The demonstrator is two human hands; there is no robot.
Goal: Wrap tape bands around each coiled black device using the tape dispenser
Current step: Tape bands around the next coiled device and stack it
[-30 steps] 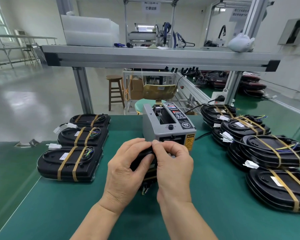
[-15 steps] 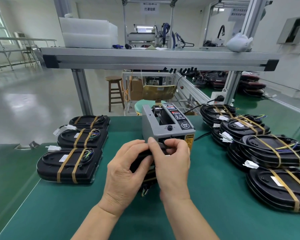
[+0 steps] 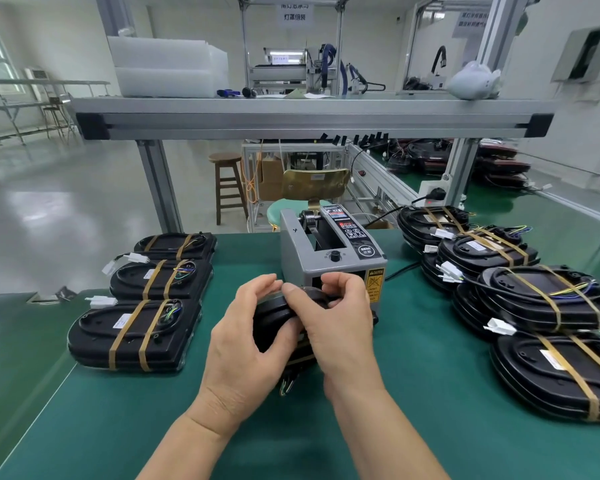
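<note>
Black device (image 3: 274, 317) up just in front of the tape dispenser (image 3: 326, 258), my left hand (image 3: 246, 344) clamped round its side, right hand (image 3: 336, 327) curled over its top edge. I'd pull the tape snug and press it flat, no wrinkles.

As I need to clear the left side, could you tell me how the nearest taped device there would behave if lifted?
The device looks rigid and flat, so it should neither flop nor roll. Its two tape bands probably hold it together as one. The white connector at its edge would likely dangle.
</note>
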